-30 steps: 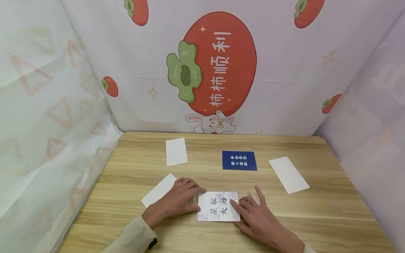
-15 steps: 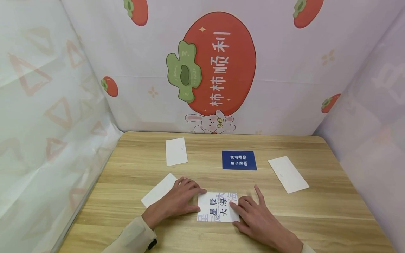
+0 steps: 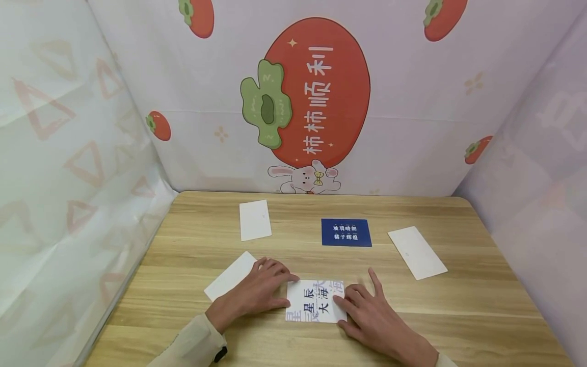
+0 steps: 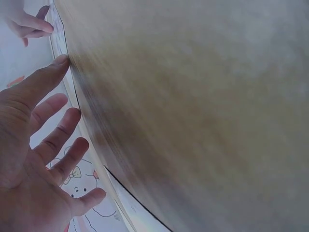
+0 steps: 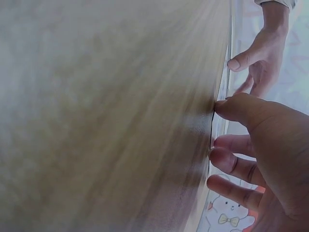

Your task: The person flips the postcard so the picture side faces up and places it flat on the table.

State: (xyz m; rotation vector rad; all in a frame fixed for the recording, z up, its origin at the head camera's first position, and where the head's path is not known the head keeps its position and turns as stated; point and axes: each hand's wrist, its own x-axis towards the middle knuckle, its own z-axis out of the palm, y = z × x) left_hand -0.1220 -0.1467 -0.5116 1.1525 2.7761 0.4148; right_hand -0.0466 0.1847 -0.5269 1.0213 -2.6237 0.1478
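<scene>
A white rectangular card with blue characters (image 3: 315, 302) lies flat on the wood-grain table (image 3: 293, 257). The loosely spread left hand (image 3: 260, 288) touches its left edge; the relaxed right hand (image 3: 372, 317) rests on its right side; neither grips it.

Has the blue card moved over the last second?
No visible movement: in the head view, the blue card lies in the same place relative to the printed rabbit on the wall.

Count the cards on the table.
5: far-left white card, far-middle blue card, rightmost white card, near-left white card partly hidden by the left hand, lettered white card between that hand and the right hand. More may be hidden beneath.
</scene>
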